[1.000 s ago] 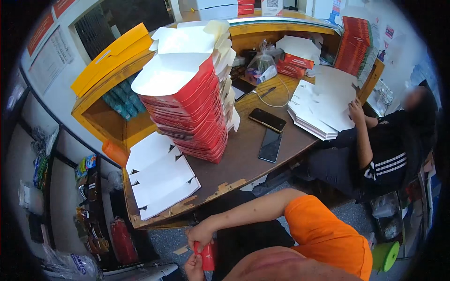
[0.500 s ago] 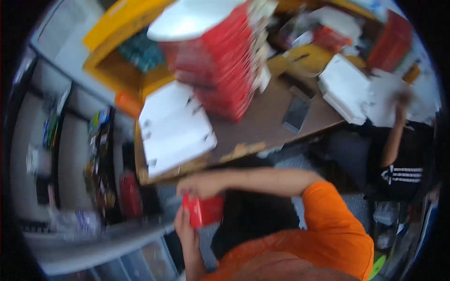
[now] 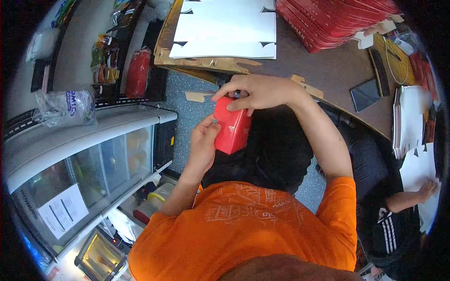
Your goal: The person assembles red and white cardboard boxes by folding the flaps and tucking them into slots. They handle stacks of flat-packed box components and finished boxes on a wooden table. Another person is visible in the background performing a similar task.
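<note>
A red cardboard box with small white print is held in front of my lap, just off the table's near edge. My left hand pinches its left side, thumb and fingertips closed at the edge. Over the box's far end bends my right hand, its thumb pressed on the red face and its fingers curled around the top. The far end and inside of the box are partly hidden by the right hand. On the table beyond lies a stack of flat white card sheets with dark notches.
The brown table bears a tall stack of red cartons and a phone. To the right, a co-worker's hand rests by white sheets. A glass-doored fridge stands left, with a plastic bag on top.
The view has turned and steadied, so the table sits higher and farther right. Both hands still grip the red box, now seen more clearly; my right hand remains at its far end.
</note>
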### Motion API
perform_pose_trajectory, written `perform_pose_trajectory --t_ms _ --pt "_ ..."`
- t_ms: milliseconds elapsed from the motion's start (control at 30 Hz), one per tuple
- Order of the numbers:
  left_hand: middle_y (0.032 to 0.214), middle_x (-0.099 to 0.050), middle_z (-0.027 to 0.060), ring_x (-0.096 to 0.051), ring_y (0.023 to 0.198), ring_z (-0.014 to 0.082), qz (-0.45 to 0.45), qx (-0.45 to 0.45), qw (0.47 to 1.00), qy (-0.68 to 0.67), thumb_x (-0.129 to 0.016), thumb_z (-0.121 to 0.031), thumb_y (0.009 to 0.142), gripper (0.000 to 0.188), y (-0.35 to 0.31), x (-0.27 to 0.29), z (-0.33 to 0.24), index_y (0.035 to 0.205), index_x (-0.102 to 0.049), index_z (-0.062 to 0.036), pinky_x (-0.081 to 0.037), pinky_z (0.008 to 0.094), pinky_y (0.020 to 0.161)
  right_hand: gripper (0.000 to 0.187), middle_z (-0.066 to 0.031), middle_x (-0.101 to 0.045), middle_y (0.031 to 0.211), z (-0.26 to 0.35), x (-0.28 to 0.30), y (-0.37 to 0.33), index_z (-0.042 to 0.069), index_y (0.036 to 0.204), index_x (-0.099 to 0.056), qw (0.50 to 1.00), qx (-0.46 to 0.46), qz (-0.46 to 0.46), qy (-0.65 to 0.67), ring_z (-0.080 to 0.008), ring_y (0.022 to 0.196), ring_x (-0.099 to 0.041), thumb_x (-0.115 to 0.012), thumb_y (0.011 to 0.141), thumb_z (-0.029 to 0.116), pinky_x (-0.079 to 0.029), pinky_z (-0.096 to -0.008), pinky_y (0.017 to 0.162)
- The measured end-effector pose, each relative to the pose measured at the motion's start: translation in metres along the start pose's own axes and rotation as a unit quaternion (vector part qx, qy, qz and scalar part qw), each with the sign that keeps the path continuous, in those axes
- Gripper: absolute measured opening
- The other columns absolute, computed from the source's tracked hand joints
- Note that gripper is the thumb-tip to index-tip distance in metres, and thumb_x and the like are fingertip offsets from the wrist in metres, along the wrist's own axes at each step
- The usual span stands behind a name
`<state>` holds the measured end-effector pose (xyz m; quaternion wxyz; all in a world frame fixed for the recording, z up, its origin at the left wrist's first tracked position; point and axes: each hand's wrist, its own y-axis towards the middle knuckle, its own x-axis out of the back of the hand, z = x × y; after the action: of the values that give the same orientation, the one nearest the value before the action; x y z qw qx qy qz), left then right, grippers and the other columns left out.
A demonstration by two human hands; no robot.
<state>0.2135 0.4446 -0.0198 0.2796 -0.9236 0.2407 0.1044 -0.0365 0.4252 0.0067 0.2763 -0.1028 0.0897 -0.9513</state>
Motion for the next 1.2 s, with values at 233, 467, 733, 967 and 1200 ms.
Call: perform_pose_trajectory --t_ms 233,467,733,967,1200 --pt "0.111 -0.072 0.0110 -0.068 0.094 0.0111 0.010 -0.017 1.000 0.009 -0.060 -0.007 0.100 0.040 0.002 -0.001 -0.002 0.137 -0.051 0.0025 -0.054 0.0260 0.084 0.030 -0.0132 -0.053 0.104 -0.012 -0.002 0.007 0.007 0.119 -0.067 0.995 0.060 -0.049 -0.069 -0.0227 0.084 -0.064 -0.071 0.091 0.017 -0.062 -0.0300 0.062" --pt "0.109 -0.073 0.0117 -0.068 0.093 0.0099 0.011 -0.035 0.990 0.136 -0.065 -0.011 0.099 0.048 -0.003 0.001 -0.007 0.141 -0.046 0.0033 -0.054 0.0242 0.083 0.029 -0.0140 -0.054 0.103 -0.010 -0.004 0.009 0.005 0.116 -0.067 1.000 -0.009 0.010 0.021 -0.0229 0.083 -0.064 -0.073 0.089 0.012 -0.063 -0.0304 0.061" --pt "0.106 -0.074 0.0123 -0.068 0.091 0.0101 0.008 -0.033 0.995 0.098 -0.063 -0.011 0.100 0.036 -0.006 0.011 0.005 0.132 -0.050 0.0018 -0.054 0.0240 0.080 0.027 -0.0129 -0.056 0.097 -0.018 -0.015 0.018 0.006 0.113 -0.070 0.999 0.027 0.023 -0.036 -0.0225 0.080 -0.063 -0.074 0.086 0.009 -0.058 -0.0329 0.065" --pt "0.103 -0.074 0.0113 -0.069 0.087 0.0103 -0.004 -0.024 0.996 0.084 -0.061 -0.015 0.102 0.034 0.000 0.010 -0.001 0.131 -0.050 -0.0006 -0.053 0.0235 0.078 0.025 -0.0121 -0.057 0.098 -0.005 -0.013 0.013 0.006 0.112 -0.071 0.998 0.039 0.037 -0.024 -0.0224 0.085 -0.061 -0.073 0.087 0.007 -0.057 -0.0345 0.071" --pt "0.107 -0.072 0.0090 -0.068 0.093 0.0108 -0.010 0.027 0.998 0.063 -0.059 -0.017 0.103 0.029 0.008 0.012 -0.012 0.128 -0.057 -0.0015 -0.053 0.0251 0.083 0.029 -0.0253 -0.065 0.105 -0.014 -0.020 0.017 -0.002 0.100 -0.070 0.975 0.000 -0.131 -0.178 -0.0384 0.097 -0.065 -0.059 0.098 0.024 -0.055 -0.0465 0.076"
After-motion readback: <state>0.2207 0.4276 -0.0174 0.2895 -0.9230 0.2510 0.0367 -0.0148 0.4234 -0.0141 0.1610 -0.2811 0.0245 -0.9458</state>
